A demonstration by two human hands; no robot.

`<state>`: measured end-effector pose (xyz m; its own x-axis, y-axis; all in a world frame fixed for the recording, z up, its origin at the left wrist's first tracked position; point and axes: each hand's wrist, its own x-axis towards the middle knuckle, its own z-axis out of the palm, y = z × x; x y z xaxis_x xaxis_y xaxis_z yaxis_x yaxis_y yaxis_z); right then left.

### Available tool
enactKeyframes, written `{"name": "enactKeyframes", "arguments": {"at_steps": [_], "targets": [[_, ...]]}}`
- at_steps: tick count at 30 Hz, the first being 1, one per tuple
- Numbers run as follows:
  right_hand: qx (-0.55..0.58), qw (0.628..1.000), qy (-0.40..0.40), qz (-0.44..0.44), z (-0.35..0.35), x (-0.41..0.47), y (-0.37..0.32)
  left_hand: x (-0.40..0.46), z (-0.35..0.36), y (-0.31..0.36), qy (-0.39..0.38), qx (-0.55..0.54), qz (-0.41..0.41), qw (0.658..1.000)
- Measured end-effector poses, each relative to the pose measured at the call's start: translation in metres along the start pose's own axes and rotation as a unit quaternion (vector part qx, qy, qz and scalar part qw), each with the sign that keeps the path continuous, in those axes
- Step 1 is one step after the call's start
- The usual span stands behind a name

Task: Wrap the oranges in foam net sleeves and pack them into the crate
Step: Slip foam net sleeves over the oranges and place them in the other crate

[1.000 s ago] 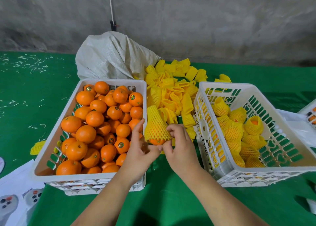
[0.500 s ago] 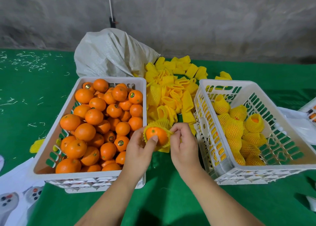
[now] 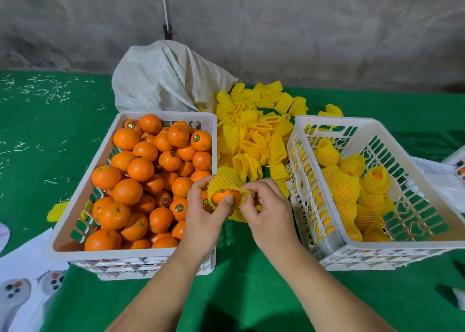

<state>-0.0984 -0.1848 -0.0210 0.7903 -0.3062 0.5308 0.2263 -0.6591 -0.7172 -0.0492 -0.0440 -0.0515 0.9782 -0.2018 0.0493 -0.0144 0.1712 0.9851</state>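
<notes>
Head view: labels first. Several loose oranges (image 3: 141, 169) in the left crate (image 3: 83, 227) carry small round stickers, dark with a gold ring; print too small to read. Raised lettering on that crate's far wall is partly hidden by fruit, not legible. Printed sheets (image 3: 27, 281) at near left show cartoon-like grey shapes, no readable text. Task item: one orange (image 3: 222, 196) held between the two crates, just off the left crate's right rim, above the green table cover (image 3: 251, 294). A yellow foam net sleeve (image 3: 227, 180) covers its far side and bunches up above it; the near face is bare, glossy orange, with the sleeve's scalloped edge stretched around it. Left hand (image 3: 205, 214) grips orange and sleeve from the left, thumb pressed on the bare face. Right hand (image 3: 268, 211) pinches the sleeve's right edge between thumb and forefinger, other fingers curled. Right crate (image 3: 427, 250) holds a layer of already sleeved oranges (image 3: 346, 188), some with an orange top showing through the open sleeve end. Pile of empty sleeves (image 3: 254, 133) lies between the crates toward the far side, spilling from a white woven sack (image 3: 163, 80).
</notes>
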Motion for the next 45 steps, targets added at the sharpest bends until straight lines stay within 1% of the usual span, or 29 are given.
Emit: {"name": "enactKeyframes", "arguments": {"at_steps": [2, 4, 5, 7, 8, 10, 13, 17, 19, 21, 22, 23, 24, 25, 26, 27, 28, 29, 32, 35, 36, 38, 39, 40, 41, 42, 43, 44, 45], "targets": [[-0.011, 0.999, 0.003, -0.045, 0.003, -0.005, -0.007, -0.001, 0.001, 0.000, 0.004, 0.016, 0.013, 1.000], [-0.014, 0.999, -0.003, -0.047, 0.006, -0.011, -0.009, -0.001, 0.001, 0.000, 0.008, 0.008, 0.026, 1.000], [-0.007, 1.000, -0.015, -0.017, 0.008, -0.012, -0.009, 0.000, 0.000, 0.000, 0.009, -0.019, 0.021, 1.000], [0.025, 0.995, -0.055, 0.084, 0.012, -0.015, -0.006, -0.001, -0.002, 0.004, 0.000, -0.062, -0.003, 0.998], [0.038, 0.989, -0.073, 0.122, 0.013, -0.015, -0.005, -0.001, -0.003, 0.005, -0.007, -0.060, -0.003, 0.998], [0.040, 0.986, -0.076, 0.141, 0.015, -0.013, -0.003, -0.002, -0.005, 0.007, -0.030, -0.020, 0.024, 0.999], [0.005, 0.995, -0.030, 0.098, 0.009, -0.007, -0.001, -0.002, -0.004, 0.003, -0.040, 0.022, 0.030, 0.999], [-0.056, 0.998, 0.009, 0.005, -0.002, -0.004, -0.005, 0.000, 0.002, -0.003, 0.018, 0.049, 0.044, 0.998], [-0.067, 0.997, 0.007, -0.045, 0.001, -0.010, -0.012, 0.001, 0.003, -0.004, 0.050, 0.043, 0.042, 0.997], [-0.051, 0.997, -0.021, -0.058, 0.005, -0.020, -0.016, 0.001, 0.002, -0.003, 0.069, 0.027, 0.033, 0.997], [-0.020, 0.999, -0.039, -0.027, 0.005, -0.022, -0.018, 0.001, 0.000, -0.003, 0.072, 0.023, 0.036, 0.996], [0.028, 0.998, -0.054, 0.035, 0.005, -0.020, -0.020, 0.001, -0.001, -0.003, 0.073, 0.024, 0.044, 0.996], [0.092, 0.986, -0.065, 0.124, 0.003, -0.016, -0.024, 0.000, -0.002, -0.002, 0.073, 0.029, 0.056, 0.995], [0.174, 0.955, -0.078, 0.229, 0.001, -0.010, -0.028, 0.000, -0.003, 0.000, 0.074, 0.037, 0.068, 0.994], [0.272, 0.900, -0.100, 0.324, 0.001, -0.005, -0.029, -0.001, -0.002, 0.001, 0.070, 0.050, 0.077, 0.993], [0.366, 0.838, -0.128, 0.384, 0.002, -0.001, -0.029, -0.002, -0.002, 0.000, 0.056, 0.073, 0.086, 0.992], [0.428, 0.793, -0.149, 0.407, 0.005, 0.002, -0.029, -0.005, 0.000, -0.001, 0.033, 0.101, 0.097, 0.990], [0.457, 0.775, -0.151, 0.410, 0.008, 0.002, -0.030, -0.008, 0.002, -0.001, 0.005, 0.127, 0.107, 0.986], [0.438, 0.801, -0.062, 0.403, 0.010, 0.007, -0.023, -0.017, 0.008, 0.002, -0.082, 0.175, 0.115, 0.974], [0.445, 0.797, 0.007, 0.409, -0.018, 0.025, 0.000, -0.015, -0.004, 0.003, -0.169, 0.197, 0.100, 0.961], [0.438, 0.799, 0.035, 0.411, -0.033, 0.032, 0.013, -0.011, -0.014, 0.005, -0.173, 0.209, 0.093, 0.958], [0.408, 0.815, 0.096, 0.401, -0.067, 0.046, 0.042, 0.010, -0.041, 0.006, -0.140, 0.256, 0.082, 0.953], [0.388, 0.823, 0.112, 0.399, -0.082, 0.051, 0.055, 0.025, -0.056, 0.004, -0.116, 0.302, 0.072, 0.943], [0.357, 0.831, 0.112, 0.411, -0.095, 0.054, 0.068, 0.043, -0.071, 0.000, -0.105, 0.366, 0.047, 0.923], [0.301, 0.841, 0.111, 0.435, -0.105, 0.055, 0.080, 0.058, -0.084, -0.006, -0.122, 0.440, 0.000, 0.889], [0.223, 0.856, 0.115, 0.452, -0.110, 0.054, 0.093, 0.071, -0.093, -0.014, -0.168, 0.519, -0.063, 0.836], [0.128, 0.875, 0.109, 0.454, -0.112, 0.050, 0.106, 0.079, -0.098, -0.023, -0.229, 0.592, -0.114, 0.764], [0.025, 0.890, 0.080, 0.448, -0.111, 0.043, 0.117, 0.082, -0.101, -0.032, -0.280, 0.651, -0.140, 0.692], [-0.077, 0.893, 0.027, 0.443, -0.108, 0.035, 0.126, 0.081, -0.103, -0.041, -0.304, 0.701, -0.136, 0.631]]}}
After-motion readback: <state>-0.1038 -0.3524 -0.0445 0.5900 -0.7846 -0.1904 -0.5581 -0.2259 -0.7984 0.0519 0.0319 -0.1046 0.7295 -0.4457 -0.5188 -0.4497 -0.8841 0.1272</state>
